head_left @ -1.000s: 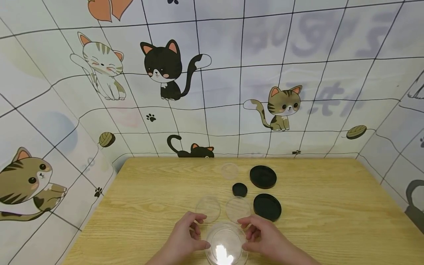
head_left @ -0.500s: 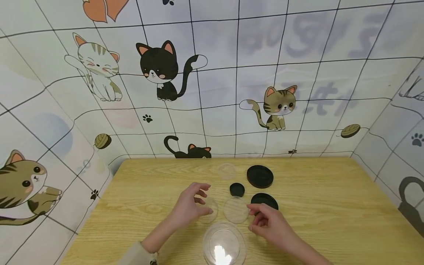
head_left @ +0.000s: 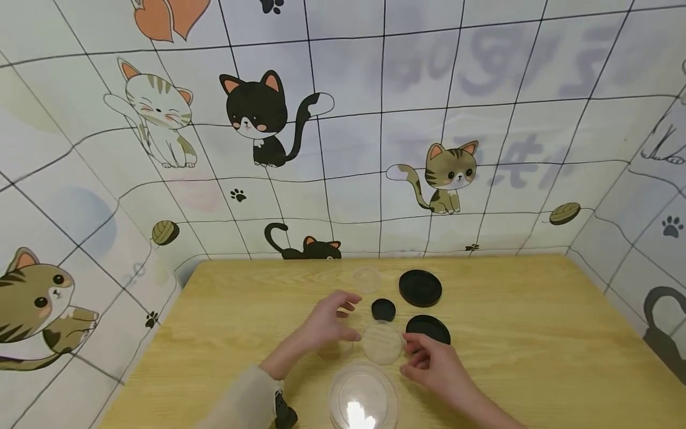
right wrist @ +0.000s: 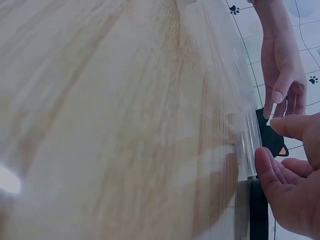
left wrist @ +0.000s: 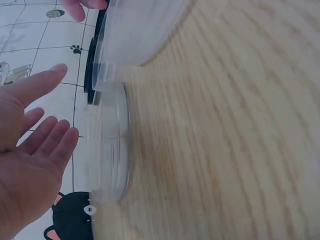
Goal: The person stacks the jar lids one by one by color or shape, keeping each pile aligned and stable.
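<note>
My left hand (head_left: 329,322) hovers over a clear round dish (head_left: 336,353), which it partly hides, with thumb and fingers apart. Its thumb tip is close to the left edge of a second clear dish (head_left: 382,344). On that dish's right side is my right hand (head_left: 433,362), fingers loosely bent by the rim; whether they touch it I cannot tell. In the right wrist view the thumb and fingers (right wrist: 270,170) stand apart beside a clear wall (right wrist: 247,142). The left wrist view shows the left palm (left wrist: 37,165) with nothing in it, above a clear dish (left wrist: 111,145).
Nearest the front of the wooden table (head_left: 225,333) sits a larger clear round dish (head_left: 343,396) reflecting light. Two black discs (head_left: 420,288) and a smaller black disc (head_left: 383,310) lie behind, plus a faint clear disc (head_left: 367,280). A cat-patterned curtain (head_left: 354,196) encloses the table.
Both hands have left the large front dish. My left hand has moved forward, then right toward the second clear dish. The right hand has moved slightly forward to that dish's right side.
</note>
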A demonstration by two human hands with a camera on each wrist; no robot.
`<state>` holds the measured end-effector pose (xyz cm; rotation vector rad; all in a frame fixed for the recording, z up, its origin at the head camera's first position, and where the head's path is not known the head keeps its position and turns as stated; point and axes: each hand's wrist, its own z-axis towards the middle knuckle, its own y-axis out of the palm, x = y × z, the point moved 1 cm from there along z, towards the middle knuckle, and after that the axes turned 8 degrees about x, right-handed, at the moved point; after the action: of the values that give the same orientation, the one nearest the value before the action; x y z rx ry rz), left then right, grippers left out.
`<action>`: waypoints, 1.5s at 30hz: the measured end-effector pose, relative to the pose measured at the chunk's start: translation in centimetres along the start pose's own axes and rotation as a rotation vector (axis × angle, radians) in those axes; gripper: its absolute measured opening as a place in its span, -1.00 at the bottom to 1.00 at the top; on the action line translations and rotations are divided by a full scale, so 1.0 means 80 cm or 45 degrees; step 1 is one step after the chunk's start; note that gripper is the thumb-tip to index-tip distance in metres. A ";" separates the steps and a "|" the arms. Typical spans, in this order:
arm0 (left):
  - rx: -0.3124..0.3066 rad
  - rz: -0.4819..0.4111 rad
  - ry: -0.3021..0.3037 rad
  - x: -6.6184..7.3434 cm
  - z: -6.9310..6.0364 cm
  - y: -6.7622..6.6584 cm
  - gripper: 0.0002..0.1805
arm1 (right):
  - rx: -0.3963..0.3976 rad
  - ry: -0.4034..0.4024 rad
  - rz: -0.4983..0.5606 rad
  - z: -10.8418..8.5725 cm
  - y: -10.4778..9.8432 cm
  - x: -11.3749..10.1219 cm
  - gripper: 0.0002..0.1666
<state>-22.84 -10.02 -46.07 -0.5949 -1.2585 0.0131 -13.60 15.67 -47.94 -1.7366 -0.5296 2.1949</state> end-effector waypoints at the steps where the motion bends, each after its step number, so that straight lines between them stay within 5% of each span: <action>1: -0.023 0.006 -0.019 -0.001 0.001 0.001 -0.25 | -0.004 0.000 0.002 -0.001 0.002 0.001 -0.37; 6: -0.114 0.015 -0.089 -0.004 0.010 0.004 -0.26 | 0.005 0.043 -0.007 -0.001 0.007 0.004 -0.37; 24: -0.294 0.128 -0.109 -0.005 0.029 0.016 -0.30 | 0.140 0.030 -0.195 0.012 0.014 0.007 -0.26; 35: -0.468 0.235 -0.091 -0.003 0.048 0.008 -0.44 | 0.111 0.063 -0.295 0.017 0.024 0.002 -0.34; 45: -0.543 0.207 -0.109 -0.007 0.053 0.008 -0.44 | 0.144 0.047 -0.363 0.020 0.029 0.005 -0.42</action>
<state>-26.57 -7.89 -46.11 -1.0743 -1.3013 -0.0975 -15.22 13.58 -49.03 -1.5356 -0.5919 1.9524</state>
